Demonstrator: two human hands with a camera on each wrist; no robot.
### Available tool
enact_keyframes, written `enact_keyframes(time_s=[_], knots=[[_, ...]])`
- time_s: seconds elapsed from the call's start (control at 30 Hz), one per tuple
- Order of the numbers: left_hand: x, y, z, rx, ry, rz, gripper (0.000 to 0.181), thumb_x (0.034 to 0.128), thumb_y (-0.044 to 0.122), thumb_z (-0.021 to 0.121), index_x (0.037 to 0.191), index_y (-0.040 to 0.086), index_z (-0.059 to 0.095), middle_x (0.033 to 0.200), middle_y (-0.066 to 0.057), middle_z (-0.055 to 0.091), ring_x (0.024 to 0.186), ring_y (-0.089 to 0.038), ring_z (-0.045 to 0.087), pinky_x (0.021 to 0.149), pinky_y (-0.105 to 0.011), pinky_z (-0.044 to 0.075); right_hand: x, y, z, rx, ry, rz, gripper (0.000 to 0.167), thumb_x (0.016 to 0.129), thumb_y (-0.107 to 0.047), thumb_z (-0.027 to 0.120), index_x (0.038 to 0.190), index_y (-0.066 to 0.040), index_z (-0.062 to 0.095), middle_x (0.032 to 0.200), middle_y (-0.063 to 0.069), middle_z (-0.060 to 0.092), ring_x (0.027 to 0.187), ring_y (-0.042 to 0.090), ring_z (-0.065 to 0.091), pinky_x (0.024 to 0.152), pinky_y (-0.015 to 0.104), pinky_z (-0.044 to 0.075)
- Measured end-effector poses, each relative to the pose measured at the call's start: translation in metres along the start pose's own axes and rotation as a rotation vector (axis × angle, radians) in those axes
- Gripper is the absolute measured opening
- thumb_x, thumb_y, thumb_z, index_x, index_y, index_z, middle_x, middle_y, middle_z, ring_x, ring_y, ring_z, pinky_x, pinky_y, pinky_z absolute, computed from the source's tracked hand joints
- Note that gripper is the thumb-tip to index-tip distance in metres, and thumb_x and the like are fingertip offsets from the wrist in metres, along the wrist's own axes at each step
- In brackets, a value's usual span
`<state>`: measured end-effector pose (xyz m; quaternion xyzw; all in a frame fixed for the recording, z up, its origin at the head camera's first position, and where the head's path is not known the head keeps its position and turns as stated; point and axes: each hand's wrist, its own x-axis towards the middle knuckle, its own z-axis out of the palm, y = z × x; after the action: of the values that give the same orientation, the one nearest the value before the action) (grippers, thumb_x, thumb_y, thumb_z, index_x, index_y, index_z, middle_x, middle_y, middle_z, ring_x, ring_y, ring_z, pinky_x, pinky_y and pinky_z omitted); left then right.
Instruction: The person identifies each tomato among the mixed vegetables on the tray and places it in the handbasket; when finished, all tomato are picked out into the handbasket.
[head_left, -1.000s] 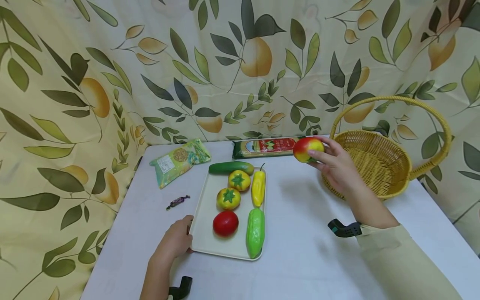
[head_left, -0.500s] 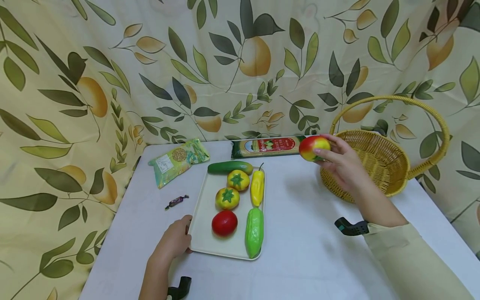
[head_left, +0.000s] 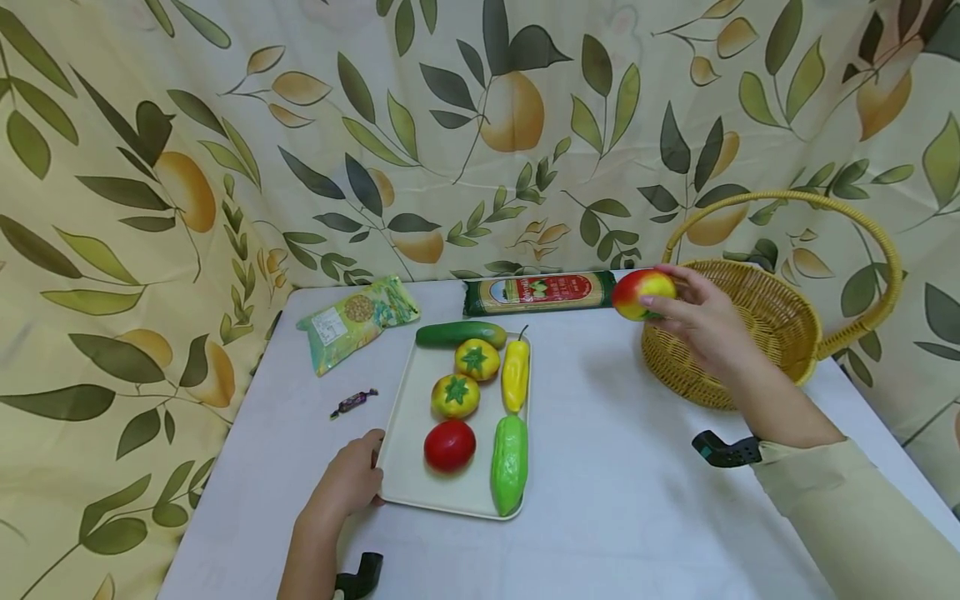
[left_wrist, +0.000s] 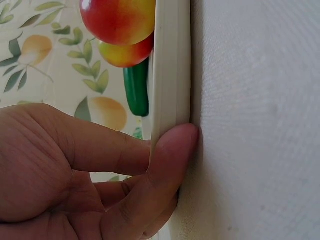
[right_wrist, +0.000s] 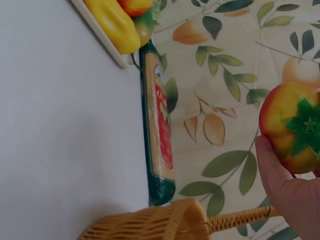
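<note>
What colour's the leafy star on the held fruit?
The leafy star is green, clearest in the right wrist view.

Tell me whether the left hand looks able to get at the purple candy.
Probably yes: the purple candy lies on the tabletop near the left hand, outside the tray, with nothing visible between them. That hand grips the tray's rim, though, so it would likely have to let go first.

The white tabletop [head_left: 600,500] is bordered from nine through twelve to three o'clock by cream, fruit-and-leaf-printed fabric [head_left: 465,167].
</note>
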<state>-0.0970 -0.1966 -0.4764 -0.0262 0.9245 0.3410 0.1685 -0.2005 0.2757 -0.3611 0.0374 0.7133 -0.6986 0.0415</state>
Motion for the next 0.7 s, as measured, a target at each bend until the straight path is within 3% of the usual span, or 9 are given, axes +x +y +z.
enact_keyframes(time_s=[0.23, 0.43, 0.7], knots=[[0.000, 0.001, -0.001, 0.010, -0.003, -0.011, 0.051, 0.0899, -0.008, 0.055, 0.141, -0.002, 0.049, 0.091, -0.011, 0.061, 0.053, -0.017, 0.058, 0.055, -0.033, 0.046, 0.001, -0.003, -0.009, -0.127, 0.008, 0.008, 0.075, 0.091, -0.027, 0.076, 0.154, -0.018, 0.036, 0.136, 0.002, 0.038, 0.120, 0.022, 0.042, 0.085, 0.021, 0.052], [-0.001, 0.002, -0.001, 0.014, 0.000, -0.017, 0.052, 0.0900, -0.008, 0.055, 0.141, -0.002, 0.049, 0.093, -0.012, 0.061, 0.054, -0.017, 0.057, 0.055, -0.033, 0.046, 0.004, -0.005, -0.016, -0.217, 0.010, -0.010, 0.076, 0.091, -0.030, 0.076, 0.155, -0.018, 0.036, 0.136, 0.003, 0.038, 0.118, 0.023, 0.043, 0.086, 0.022, 0.052], [-0.001, 0.001, -0.001, 0.014, 0.006, -0.002, 0.052, 0.0893, -0.009, 0.054, 0.141, -0.003, 0.049, 0.091, -0.011, 0.061, 0.054, -0.017, 0.057, 0.056, -0.033, 0.046, 0.006, -0.007, -0.025, -0.307, 0.006, 0.000, 0.086, 0.090, -0.039, 0.075, 0.158, -0.014, 0.029, 0.151, 0.015, 0.029, 0.124, 0.027, 0.040, 0.087, 0.020, 0.050]])
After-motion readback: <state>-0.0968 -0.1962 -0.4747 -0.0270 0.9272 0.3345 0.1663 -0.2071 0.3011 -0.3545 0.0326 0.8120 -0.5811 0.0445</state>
